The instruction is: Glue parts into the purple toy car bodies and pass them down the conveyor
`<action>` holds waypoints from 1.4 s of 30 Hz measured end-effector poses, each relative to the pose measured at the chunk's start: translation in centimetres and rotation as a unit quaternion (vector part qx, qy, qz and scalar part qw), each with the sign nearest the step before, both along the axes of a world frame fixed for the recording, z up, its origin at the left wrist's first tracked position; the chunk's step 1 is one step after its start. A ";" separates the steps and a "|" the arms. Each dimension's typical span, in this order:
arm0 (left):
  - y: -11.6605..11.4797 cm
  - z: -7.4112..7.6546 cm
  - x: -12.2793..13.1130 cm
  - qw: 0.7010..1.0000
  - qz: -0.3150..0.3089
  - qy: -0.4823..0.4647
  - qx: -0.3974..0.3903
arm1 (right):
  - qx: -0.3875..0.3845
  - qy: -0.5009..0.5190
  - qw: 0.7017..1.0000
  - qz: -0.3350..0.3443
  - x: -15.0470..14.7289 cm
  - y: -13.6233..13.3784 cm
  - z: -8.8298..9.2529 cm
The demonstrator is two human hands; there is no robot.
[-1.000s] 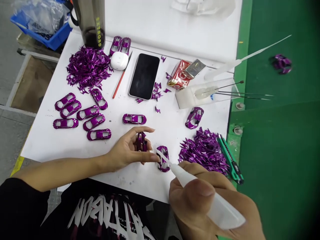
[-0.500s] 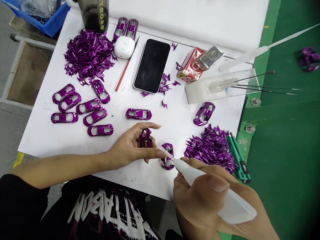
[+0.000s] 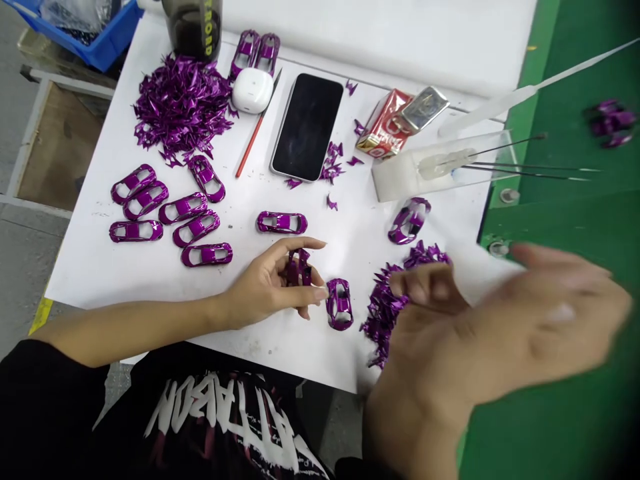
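Note:
My left hand (image 3: 270, 283) pinches a shiny purple toy car body (image 3: 299, 267) over the white paper, its fingers curled around the sides. Beside its fingertips a purple car shell (image 3: 339, 305) rests on the paper, apart from the hand. My right hand (image 3: 505, 327) is smeared by motion, raised above the right side of the table. Its fingers look bent, but whether the white dropper bottle is still in them I cannot make out. Partly behind this hand lies a heap of small purple pointed pieces (image 3: 387, 303).
Several purple car shells (image 3: 190, 227) lie at left below a larger heap of purple pieces (image 3: 183, 107). A phone (image 3: 307, 127), a white earbud case (image 3: 253, 90), a red brush (image 3: 250, 147), a red box (image 3: 386, 127) and a holder with thin rods (image 3: 395, 180) occupy the back.
My right hand has swung right and up, away from the car body; the dropper tip has left it. The green cutter is now hidden behind that hand. My left hand keeps its grip.

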State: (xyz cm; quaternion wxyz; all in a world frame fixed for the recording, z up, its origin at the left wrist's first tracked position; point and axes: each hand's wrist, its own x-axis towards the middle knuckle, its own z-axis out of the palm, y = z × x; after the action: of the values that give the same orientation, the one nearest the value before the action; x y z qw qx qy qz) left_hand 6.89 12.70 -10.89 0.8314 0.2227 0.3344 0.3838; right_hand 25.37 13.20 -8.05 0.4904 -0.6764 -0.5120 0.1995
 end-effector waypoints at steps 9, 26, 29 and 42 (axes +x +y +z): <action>0.0 -0.2 -0.6 0.999 -0.020 -0.043 -0.016 | -0.124 -0.128 0.981 0.071 -0.7 3.6 -2.5; -1.2 0.5 -0.6 0.995 -0.065 0.042 0.066 | -0.338 -0.148 0.920 -0.133 4.7 -14.1 -2.3; -1.2 0.7 -0.6 0.994 -0.066 0.051 0.067 | -0.306 -0.118 0.935 -0.136 4.4 -13.6 -2.8; -1.3 0.8 0.0 0.995 -0.050 0.078 0.044 | -0.066 0.085 0.990 -0.094 0.2 -11.3 -0.8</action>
State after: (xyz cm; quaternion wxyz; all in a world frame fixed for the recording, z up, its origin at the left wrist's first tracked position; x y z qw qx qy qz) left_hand 6.90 11.43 -10.08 0.8107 0.3045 0.3693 0.3371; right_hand 25.62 1.87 -8.83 0.5027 -0.7333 -0.3882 0.2426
